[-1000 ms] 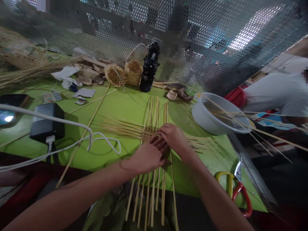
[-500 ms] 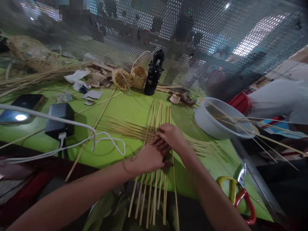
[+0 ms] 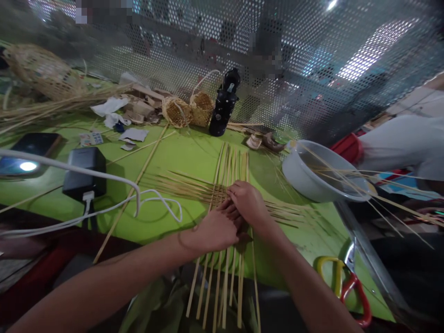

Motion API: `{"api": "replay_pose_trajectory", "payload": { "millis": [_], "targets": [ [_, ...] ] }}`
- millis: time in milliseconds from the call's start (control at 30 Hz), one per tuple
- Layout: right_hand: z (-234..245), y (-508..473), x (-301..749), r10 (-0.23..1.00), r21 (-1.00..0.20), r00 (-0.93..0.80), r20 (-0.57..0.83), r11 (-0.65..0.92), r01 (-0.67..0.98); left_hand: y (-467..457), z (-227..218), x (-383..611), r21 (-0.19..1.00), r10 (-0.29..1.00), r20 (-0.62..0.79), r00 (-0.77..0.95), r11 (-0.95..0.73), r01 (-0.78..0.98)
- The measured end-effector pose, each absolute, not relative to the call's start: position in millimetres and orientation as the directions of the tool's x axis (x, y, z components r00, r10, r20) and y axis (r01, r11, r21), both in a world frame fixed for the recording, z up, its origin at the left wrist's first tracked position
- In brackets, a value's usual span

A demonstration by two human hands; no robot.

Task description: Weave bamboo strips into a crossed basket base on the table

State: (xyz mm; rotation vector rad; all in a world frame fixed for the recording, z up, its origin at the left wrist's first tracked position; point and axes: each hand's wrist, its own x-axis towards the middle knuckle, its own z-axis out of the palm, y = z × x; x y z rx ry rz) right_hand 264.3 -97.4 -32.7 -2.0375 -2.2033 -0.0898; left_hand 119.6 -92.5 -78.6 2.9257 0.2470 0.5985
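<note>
Thin bamboo strips cross over and under each other in a woven mat on the green table, with long loose ends running out on all sides. My left hand lies flat on the near part of the weave, its fingers stretched and partly covered by the other hand. Just above it, my right hand is closed at the weave, fingers bent down onto the strips and touching the left fingers. Its fingertips are largely hidden. Several strip ends hang past the table's front edge towards me.
Yellow-and-red-handled scissors lie front right, near a white basin with strips across it. Behind stand a black bottle and small woven baskets. A charger block, white cable and phone are left. Another person's sleeve shows right.
Both hands stay on the weave in nearly the same place; the right fingers shift slightly. The view has moved a little.
</note>
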Motion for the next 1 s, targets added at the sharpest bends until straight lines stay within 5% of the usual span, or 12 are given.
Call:
{"api": "replay_pose_trajectory", "payload": {
  "millis": [167,433,767,1000],
  "targets": [
    [-34,-99,265,0.983,-0.032,-0.087,0.164,0.093,0.995,-93,-78,119,0.174,0.196,0.373,0.907,-0.975,0.139],
    [-29,-82,267,0.983,-0.216,-0.086,0.163,0.121,0.969,-93,-77,119,0.162,0.212,0.415,0.885,-0.974,0.157],
    [-12,-78,242,0.996,0.066,-0.089,-0.007,0.089,0.994,-92,-85,118,0.186,0.197,0.444,0.874,-0.975,0.126],
    [-31,-87,240,0.988,0.043,-0.103,0.116,0.098,0.994,-93,-86,119,0.205,0.2,0.363,0.91,-0.97,0.131]
  ]
}}
